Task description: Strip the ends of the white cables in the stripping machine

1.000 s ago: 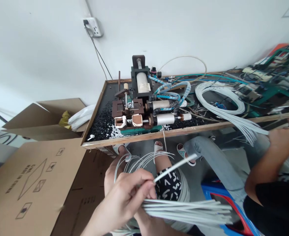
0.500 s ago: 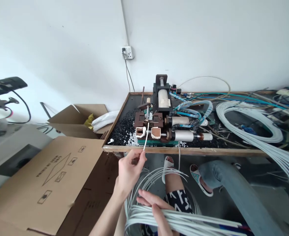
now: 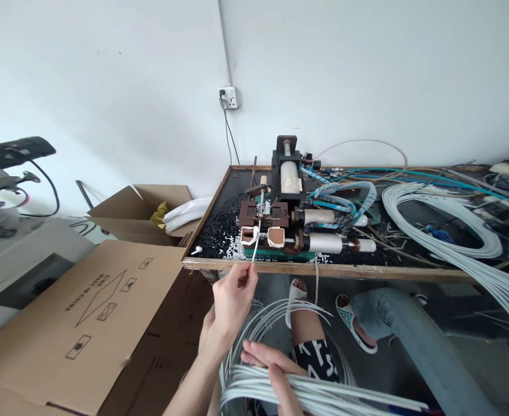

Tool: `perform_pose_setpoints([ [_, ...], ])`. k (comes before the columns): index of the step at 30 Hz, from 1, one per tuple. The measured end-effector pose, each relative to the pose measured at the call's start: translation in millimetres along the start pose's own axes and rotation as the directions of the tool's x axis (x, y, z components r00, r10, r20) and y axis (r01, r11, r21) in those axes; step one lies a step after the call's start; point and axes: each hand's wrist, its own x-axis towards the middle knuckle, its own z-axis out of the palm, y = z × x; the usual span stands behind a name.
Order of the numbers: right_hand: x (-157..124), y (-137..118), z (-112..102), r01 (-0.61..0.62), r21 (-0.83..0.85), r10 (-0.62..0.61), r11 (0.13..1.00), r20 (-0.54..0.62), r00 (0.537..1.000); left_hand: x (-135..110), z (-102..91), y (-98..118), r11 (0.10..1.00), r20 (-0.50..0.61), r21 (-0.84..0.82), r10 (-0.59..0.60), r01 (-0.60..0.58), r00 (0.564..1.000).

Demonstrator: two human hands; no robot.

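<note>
My left hand [image 3: 230, 299] is raised to the front edge of the bench and pinches a single white cable [image 3: 256, 245]. The cable's tip reaches into the front jaws of a small brown pneumatic machine [image 3: 275, 216]. Low in the view, my right hand [image 3: 271, 367] lies closed over a bundle of white cables [image 3: 323, 394] across my lap. More of the white cables loop down in front of my knees.
The wooden-framed bench [image 3: 367, 270] carries black and white scraps, blue air hoses and a big coil of white cable [image 3: 436, 214]. A co-worker's jeans-clad leg [image 3: 393, 323] and sandals are under it. Cardboard boxes [image 3: 85, 312] stand at the left. A wall socket [image 3: 229, 97] is above.
My left hand went from my lap up to the machine with one cable and now holds its tip in the jaws. The right hand stays on the bundle.
</note>
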Motion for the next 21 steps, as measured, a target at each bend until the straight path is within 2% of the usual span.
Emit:
perform_pose_setpoints([
  [13, 3.0, 8.2, -2.2, -0.009, -0.025, 0.009, 1.0, -0.012, 1.0, -4.1, 4.5, 0.5, 1.0, -0.032, -0.024, 0.014, -0.015, 0.999],
  [21, 6.6, 19.9, -1.3, -0.039, -0.096, 0.036, 0.995, -0.033, 0.999, -4.4, 8.0, -4.7, 0.999, -0.058, 0.001, 0.041, -0.041, 0.997],
])
